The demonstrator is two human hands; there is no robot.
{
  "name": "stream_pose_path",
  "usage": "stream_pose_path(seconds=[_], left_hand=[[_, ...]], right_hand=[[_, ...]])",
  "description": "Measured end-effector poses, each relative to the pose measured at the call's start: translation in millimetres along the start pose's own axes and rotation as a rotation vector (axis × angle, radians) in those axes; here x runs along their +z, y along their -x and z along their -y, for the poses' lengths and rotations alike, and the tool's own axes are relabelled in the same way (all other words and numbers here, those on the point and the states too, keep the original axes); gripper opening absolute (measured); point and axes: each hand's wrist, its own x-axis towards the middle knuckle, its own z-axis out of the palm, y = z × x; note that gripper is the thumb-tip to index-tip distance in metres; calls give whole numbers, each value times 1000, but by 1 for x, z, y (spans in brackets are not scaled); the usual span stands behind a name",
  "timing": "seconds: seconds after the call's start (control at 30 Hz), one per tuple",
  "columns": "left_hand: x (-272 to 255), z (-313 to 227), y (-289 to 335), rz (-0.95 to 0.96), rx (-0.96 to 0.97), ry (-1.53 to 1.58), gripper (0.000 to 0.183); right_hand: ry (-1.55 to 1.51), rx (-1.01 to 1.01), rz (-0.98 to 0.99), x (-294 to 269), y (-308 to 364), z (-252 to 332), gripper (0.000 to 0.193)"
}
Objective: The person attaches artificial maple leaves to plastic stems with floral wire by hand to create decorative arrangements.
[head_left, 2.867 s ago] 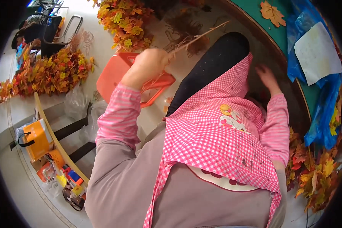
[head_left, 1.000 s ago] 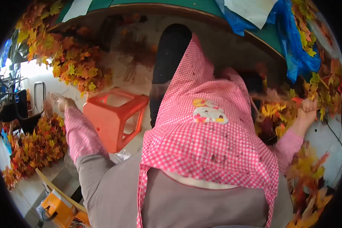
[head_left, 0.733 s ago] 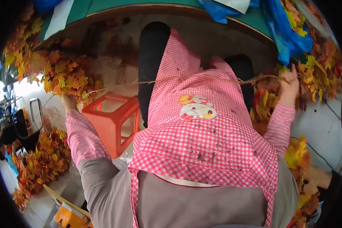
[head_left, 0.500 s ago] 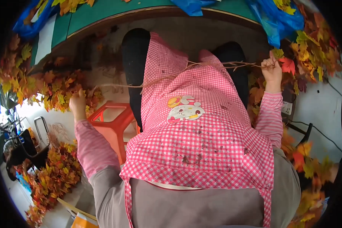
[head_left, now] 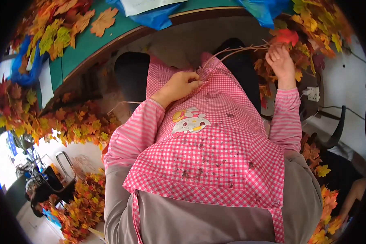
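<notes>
On the green bench [head_left: 79, 56], a white sheet [head_left: 150, 6] lying over blue plastic [head_left: 162, 23]; farther right along its edge, a blue bag [head_left: 267, 14] hanging down; at its left end, bunched blue wrapping [head_left: 22, 71]. Right of the bench, lower in view, a white socket [head_left: 313, 94] and dark cable [head_left: 336, 107].

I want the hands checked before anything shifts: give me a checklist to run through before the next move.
1. Left hand closed on the twigs: ok.
2. Right hand at the twigs: ok, farther along them.
3. Twigs straight: not ok, they bow between the hands.
4. Right hand's grip firm: cannot tell.
5. Right hand apart from the red leaf: cannot tell, they overlap in view.
6. Apron clean: not ok, dark spots show.
</notes>
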Motion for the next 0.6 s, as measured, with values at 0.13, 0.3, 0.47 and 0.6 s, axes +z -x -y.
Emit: stream_pose_path(seconds=[0.13,0.3,0.47,0.6], left_hand=[[-3,-5,-14,-83,-53,22,23],[-1,-19,-15,-58,-97,3,23],[-2,-12,-4,-136,-164,107,20],[-19,-34,34,-351,145,-513,14]], right_hand=[[199,159,305,-9,30,-36,41],[386,378,352,86,90,-128,28],[283,321,359,98,55,-165,20],[184,549,379,122,61,-139,17]])
